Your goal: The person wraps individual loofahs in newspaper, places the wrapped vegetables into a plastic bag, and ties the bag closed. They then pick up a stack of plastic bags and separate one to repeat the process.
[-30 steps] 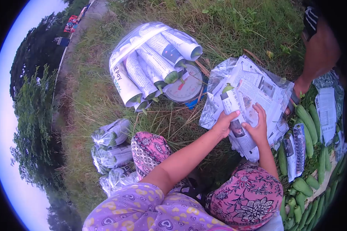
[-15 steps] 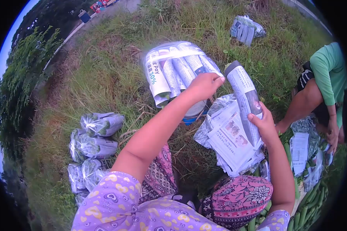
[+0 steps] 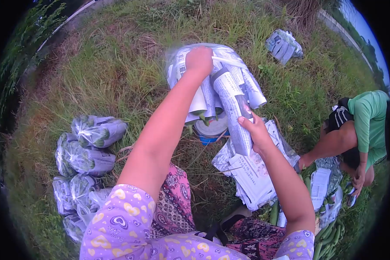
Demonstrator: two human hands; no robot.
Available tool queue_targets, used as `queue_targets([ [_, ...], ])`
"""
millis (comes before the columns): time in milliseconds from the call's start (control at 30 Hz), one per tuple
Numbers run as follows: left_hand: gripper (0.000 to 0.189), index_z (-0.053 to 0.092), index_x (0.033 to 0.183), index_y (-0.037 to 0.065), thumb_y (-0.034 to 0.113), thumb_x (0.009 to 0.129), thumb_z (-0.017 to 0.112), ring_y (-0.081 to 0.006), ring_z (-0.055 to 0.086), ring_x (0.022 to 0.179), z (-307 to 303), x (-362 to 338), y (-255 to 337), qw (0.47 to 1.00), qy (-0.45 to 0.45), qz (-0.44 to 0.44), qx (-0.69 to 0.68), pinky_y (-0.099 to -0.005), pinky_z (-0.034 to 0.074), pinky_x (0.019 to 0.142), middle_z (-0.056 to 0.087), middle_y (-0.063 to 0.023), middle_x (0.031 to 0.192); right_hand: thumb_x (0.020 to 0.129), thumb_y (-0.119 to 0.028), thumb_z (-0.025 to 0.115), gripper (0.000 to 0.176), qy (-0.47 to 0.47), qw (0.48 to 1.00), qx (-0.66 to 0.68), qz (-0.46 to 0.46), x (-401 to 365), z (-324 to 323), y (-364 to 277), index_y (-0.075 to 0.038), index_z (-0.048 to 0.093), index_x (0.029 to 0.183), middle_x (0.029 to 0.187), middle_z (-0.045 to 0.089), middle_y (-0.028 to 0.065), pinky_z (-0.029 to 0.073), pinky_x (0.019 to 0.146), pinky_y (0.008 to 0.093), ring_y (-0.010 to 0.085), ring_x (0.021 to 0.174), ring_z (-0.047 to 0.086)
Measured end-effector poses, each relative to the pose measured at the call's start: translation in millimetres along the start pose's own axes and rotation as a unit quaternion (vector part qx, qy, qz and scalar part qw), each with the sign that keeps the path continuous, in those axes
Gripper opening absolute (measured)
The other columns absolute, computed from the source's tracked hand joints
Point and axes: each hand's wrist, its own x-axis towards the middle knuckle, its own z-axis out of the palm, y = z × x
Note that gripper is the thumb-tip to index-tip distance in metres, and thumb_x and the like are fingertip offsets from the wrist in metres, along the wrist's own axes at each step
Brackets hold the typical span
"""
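A clear plastic bag (image 3: 242,65) full of newspaper-wrapped green vegetables rests over a round container with a blue base (image 3: 210,130). My left hand (image 3: 199,62) is closed on the bag's upper edge by its white strip; the fingertips are hidden from view. My right hand (image 3: 255,133) grips a newspaper-wrapped roll (image 3: 230,102), its dark-edged end against the bundles in the bag. Whatever lies inside this roll is hidden. Below my right hand spreads a stack of newspaper sheets (image 3: 251,177) on the grass.
Several packed plastic bags (image 3: 91,160) lie at the left. Another newspaper bundle (image 3: 284,45) sits on the grass at the upper right. A person in a green top (image 3: 370,117) crouches at the right, hands near plastic and newspaper, with long green vegetables (image 3: 329,238) in front.
My left hand has moved up and left onto the bag. My right hand has carried the newspaper-wrapped roll left, from beside the bag to against its bundles. The view has shifted too.
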Motion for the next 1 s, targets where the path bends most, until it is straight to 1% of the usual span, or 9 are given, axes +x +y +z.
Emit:
queue_targets([
  [133, 0.017, 0.07, 0.088, 0.01, 0.017, 0.075, 0.061, -0.0303, 0.064, 0.085, -20.3, -2.9, 1.1, 0.99, -0.034, -0.018, -0.139, -0.0403, 0.05, 0.076, 0.067, -0.0138, 0.089, 0.079, -0.02, 0.07, 0.05, 0.032, 0.999, -0.022, -0.03, 27.4, 22.6, 0.2, 0.003, 0.05, 0.118, 0.097, 0.062, 0.0098, 0.05, 0.071, 0.0298, 0.0148, 0.08, 0.061],
  [267, 0.017, 0.07, 0.086, 0.013, 0.013, 0.073, 0.059, -0.0302, 0.064, 0.087, -32.4, -5.4, 9.3, 0.982, -0.034, -0.031, -0.184, -0.0398, 0.05, 0.078, 0.067, -0.0132, 0.088, 0.08, -0.021, 0.069, 0.045, 0.045, 0.998, -0.013, -0.037, 58.5, 35.6, -14.5, 0.004, 0.052, 0.114, 0.095, 0.063, 0.0098, 0.05, 0.069, 0.0287, 0.0147, 0.078, 0.062],
  [400, 0.022, 0.069, 0.093, 0.009, 0.017, 0.074, 0.062, -0.031, 0.063, 0.089, -35.9, -9.5, 13.6, 0.982, -0.036, -0.014, -0.183, -0.041, 0.049, 0.08, 0.067, -0.0152, 0.093, 0.08, -0.022, 0.068, 0.042, 0.035, 0.998, -0.017, -0.046, 89.7, 37.2, -28.6, 0.003, 0.055, 0.112, 0.091, 0.065, 0.0089, 0.05, 0.067, 0.0287, 0.0146, 0.075, 0.063],
  [600, 0.024, 0.069, 0.094, 0.009, 0.016, 0.071, 0.062, -0.0306, 0.064, 0.088, -46.9, -12.6, 8.7, 0.976, -0.085, -0.038, -0.197, -0.0398, 0.05, 0.079, 0.067, -0.0146, 0.092, 0.079, -0.026, 0.07, 0.043, 0.011, 0.999, -0.037, -0.019, 115.4, 38.9, -41.8, 0.002, 0.056, 0.109, 0.092, 0.066, 0.0109, 0.051, 0.067, 0.0293, 0.0175, 0.075, 0.065],
  [667, 0.026, 0.069, 0.095, 0.009, 0.016, 0.071, 0.062, -0.0304, 0.064, 0.087, -44.3, -12.3, 8.4, 0.978, -0.08, -0.022, -0.189, -0.039, 0.05, 0.078, 0.067, -0.0147, 0.091, 0.08, -0.028, 0.069, 0.046, -0.011, 0.999, -0.036, -0.016, 123.8, 37.9, -42.3, 0.004, 0.054, 0.109, 0.095, 0.065, 0.0127, 0.051, 0.07, 0.0304, 0.0191, 0.077, 0.066],
  [700, 0.026, 0.069, 0.095, 0.009, 0.016, 0.071, 0.063, -0.0303, 0.064, 0.087, -45.2, -12.5, 9.1, 0.979, -0.079, -0.018, -0.189, -0.0388, 0.05, 0.078, 0.067, -0.0147, 0.091, 0.077, -0.025, 0.071, 0.042, -0.009, 1.0, 0.0, -0.006, 128.0, 40.0, -42.0, 0.003, 0.057, 0.106, 0.091, 0.066, 0.012, 0.051, 0.065, 0.0293, 0.018, 0.074, 0.065],
  [833, 0.03, 0.067, 0.099, 0.007, 0.017, 0.071, 0.062, -0.0283, 0.065, 0.088, -45.3, -12.2, 4.0, 0.979, -0.092, 0.012, -0.18, -0.0369, 0.05, 0.079, 0.067, -0.0145, 0.094, 0.078, -0.024, 0.071, 0.04, -0.018, 1.0, 0.017, -0.013, 132.7, 44.0, -36.3, 0.003, 0.058, 0.104, 0.091, 0.066, 0.0125, 0.052, 0.066, 0.0298, 0.0189, 0.075, 0.066],
  [933, 0.033, 0.067, 0.101, 0.008, 0.019, 0.07, 0.064, -0.0278, 0.064, 0.091, -44.4, -14.0, 2.2, 0.982, -0.097, 0.026, -0.163, -0.0365, 0.049, 0.082, 0.067, -0.0139, 0.096, 0.075, -0.035, 0.072, 0.055, -0.027, 0.999, -0.039, -0.009, 137.2, 37.6, -38.3, 0.007, 0.057, 0.109, 0.096, 0.066, 0.0144, 0.052, 0.07, 0.0313, 0.0212, 0.08, 0.066],
  [1000, 0.035, 0.068, 0.102, 0.01, 0.022, 0.069, 0.067, -0.0276, 0.063, 0.096, -42.9, -14.0, 2.2, 0.984, -0.095, 0.039, -0.148, -0.0378, 0.048, 0.085, 0.066, -0.0137, 0.1, 0.072, -0.044, 0.072, 0.069, 0.016, 0.978, -0.199, -0.064, 145.2, 31.2, -37.8, 0.008, 0.055, 0.114, 0.1, 0.065, 0.0174, 0.051, 0.076, 0.0334, 0.0243, 0.087, 0.065],
])
